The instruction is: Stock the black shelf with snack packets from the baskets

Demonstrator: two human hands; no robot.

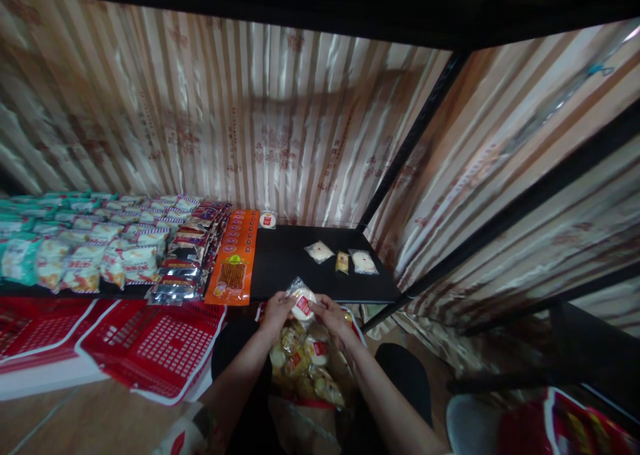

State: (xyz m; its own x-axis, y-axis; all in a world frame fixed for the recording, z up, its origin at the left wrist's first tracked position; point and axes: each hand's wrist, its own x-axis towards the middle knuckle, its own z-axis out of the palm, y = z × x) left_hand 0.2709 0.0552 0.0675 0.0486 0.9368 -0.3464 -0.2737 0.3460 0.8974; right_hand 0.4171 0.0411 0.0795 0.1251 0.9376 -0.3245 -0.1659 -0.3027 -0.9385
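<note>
Between my two hands is a round white packaged snack (302, 304) in clear wrap with a red label. My left hand (276, 316) pinches its left side, and my right hand (333, 318) grips its right side. Just below them, an open bag or box of wrapped snacks (305, 365) rests between my legs; several pieces inside carry the same red label. Ahead on the black shelf (280, 255) lie two flat white packets (364, 262) and a small yellow packet (342, 262). Another round white snack (267, 220) sits at the shelf's back.
On the left of the shelf stand rows of packaged snacks (100, 242) beside a large orange packet (234, 258). Red baskets (155, 348) are below the shelf. A black metal post (415, 142) rises at the right, before a striped curtain (300, 128). Another red basket (575, 422) is lower right.
</note>
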